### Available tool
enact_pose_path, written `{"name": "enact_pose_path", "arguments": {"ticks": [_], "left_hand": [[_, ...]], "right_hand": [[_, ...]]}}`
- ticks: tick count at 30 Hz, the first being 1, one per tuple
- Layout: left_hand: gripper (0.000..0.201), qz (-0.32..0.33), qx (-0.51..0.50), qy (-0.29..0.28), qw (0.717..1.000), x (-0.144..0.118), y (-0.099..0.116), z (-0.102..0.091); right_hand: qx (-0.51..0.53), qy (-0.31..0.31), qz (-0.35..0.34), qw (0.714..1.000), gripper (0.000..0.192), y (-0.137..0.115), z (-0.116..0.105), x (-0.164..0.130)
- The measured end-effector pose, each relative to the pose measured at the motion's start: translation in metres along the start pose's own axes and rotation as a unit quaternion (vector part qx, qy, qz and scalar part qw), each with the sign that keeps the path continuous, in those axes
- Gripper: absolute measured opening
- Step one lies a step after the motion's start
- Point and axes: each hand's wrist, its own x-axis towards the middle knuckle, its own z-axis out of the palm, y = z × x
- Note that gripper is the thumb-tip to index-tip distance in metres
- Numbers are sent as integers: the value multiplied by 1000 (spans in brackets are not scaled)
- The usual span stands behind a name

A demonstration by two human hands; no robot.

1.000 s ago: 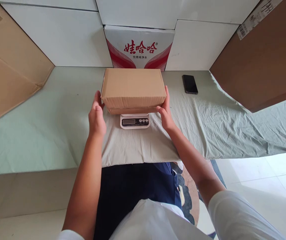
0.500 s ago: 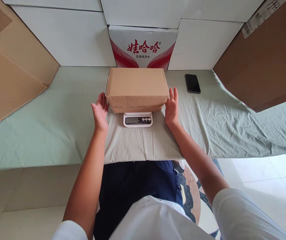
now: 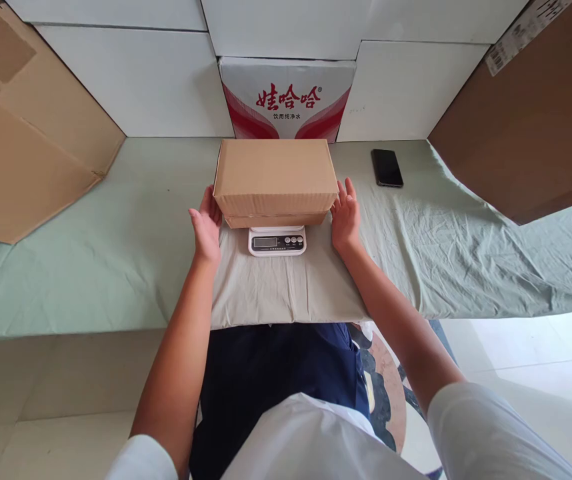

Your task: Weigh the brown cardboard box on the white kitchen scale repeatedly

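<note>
A closed brown cardboard box [image 3: 276,170] rests on a small white digital kitchen scale [image 3: 277,243], whose front edge with display and buttons juts out below it. My left hand [image 3: 207,227] is at the box's left side, fingers stretched out along it and thumb apart. On the opposite side, my right hand [image 3: 345,217] has its fingers extended beside the right end of the box. Some fingertips of both hands are partly hidden by the box, so I cannot tell how firmly they touch it. The scale's display shows no readable digits.
A black phone [image 3: 387,168] lies on the green cloth [image 3: 156,267] to the right. Behind the box stands a white and red carton [image 3: 289,100] among white boxes. Large brown cardboard panels stand at left [image 3: 41,153] and right [image 3: 531,133]. The table's front edge is close to my body.
My left hand has shifted slightly right, closer to the box. The whole view has moved a little; the box remains on the scale.
</note>
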Motion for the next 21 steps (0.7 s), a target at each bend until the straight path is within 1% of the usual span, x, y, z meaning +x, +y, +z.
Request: {"name": "enact_pose_path", "arguments": {"ticks": [4, 8, 12, 17, 21], "left_hand": [[101, -7, 2, -1, 1000, -1, 5, 4], [100, -8, -4, -7, 1000, -2, 6, 6], [107, -4, -2, -2, 1000, -3, 7, 7], [99, 0, -8, 2, 1000, -3, 10, 8], [99, 0, -11, 1, 1000, -3, 11, 7]], "right_hand": [[-8, -6, -7, 1000, 77, -1, 0, -1], [-17, -13, -13, 1000, 78, -1, 0, -1], [-12, -11, -11, 1000, 79, 0, -1, 0], [-26, -16, -18, 999, 80, 3, -2, 1], [-21, -13, -11, 1000, 80, 0, 0, -1]]}}
